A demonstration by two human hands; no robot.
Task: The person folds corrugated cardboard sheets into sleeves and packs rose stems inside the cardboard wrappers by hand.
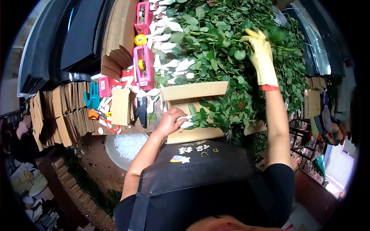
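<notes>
My bare left hand is closed around white-wrapped flower heads at the near side of the table. Those flowers lie on a piece of brown corrugated cardboard, whose far flap stands raised; their leafy stems point right. On my right hand is a pale yellow glove with a red cuff. It is over the big pile of green leafy stems, its fingers bent at a stem, slightly blurred. Whether they grip that stem is unclear.
Two pink tape dispensers and a yellow tape roll stand left of the pile. Orange-handled scissors, a teal glove and cardboard stacks are further left. A round tub sits below the table edge.
</notes>
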